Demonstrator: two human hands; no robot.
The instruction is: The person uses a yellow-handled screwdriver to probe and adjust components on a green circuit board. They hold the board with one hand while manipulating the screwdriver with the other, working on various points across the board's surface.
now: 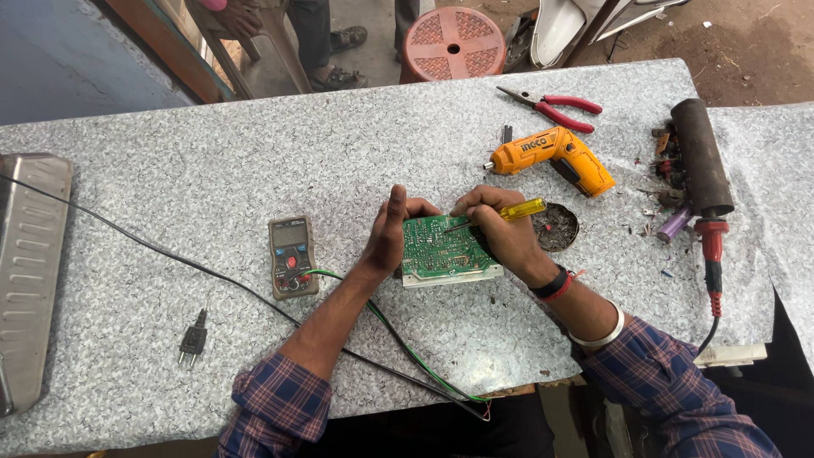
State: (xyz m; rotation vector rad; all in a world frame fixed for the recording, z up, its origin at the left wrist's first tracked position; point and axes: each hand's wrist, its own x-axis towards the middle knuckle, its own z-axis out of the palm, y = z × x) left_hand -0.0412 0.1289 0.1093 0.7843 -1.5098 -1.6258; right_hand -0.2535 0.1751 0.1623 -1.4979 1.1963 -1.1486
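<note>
Right at the middle of the counter (212, 170), the fingers (475, 202) of the right hand (500, 229) are curled tight around a small screwdriver (509, 211) with a clear yellow handle, its thin shaft angled down to the left so the tip rests on the top of a green circuit board (441, 250). The left hand (392, 229) stands on edge against the board's left side, its fingers (415, 207) bent over the far corner and steadying it; they touch the board rather than close around it. The board lies flat between the two hands, a pale edge showing along its near side.

Just beyond the right hand sits a shallow round dish (557, 227) holding dark scraps and a few reddish bits, too small to tell apart. Behind it lies an orange power screwdriver (555, 154), and farther back a pair of red-handled pliers (555, 106). To the right a dark roller (702, 157) with a red-jointed cord lies beside a scatter of debris and a purple battery (676, 225).

Left of the left hand a grey meter (292, 257) lies face up, a green wire (398, 339) running from it under the forearm toward the near edge. A black cable (170, 254) crosses the counter, a small two-pin plug (193, 339) lies near the front, and a ribbed metal panel (30, 271) rests at the far left. Past the counter stands a reddish plastic stool (452, 42).
</note>
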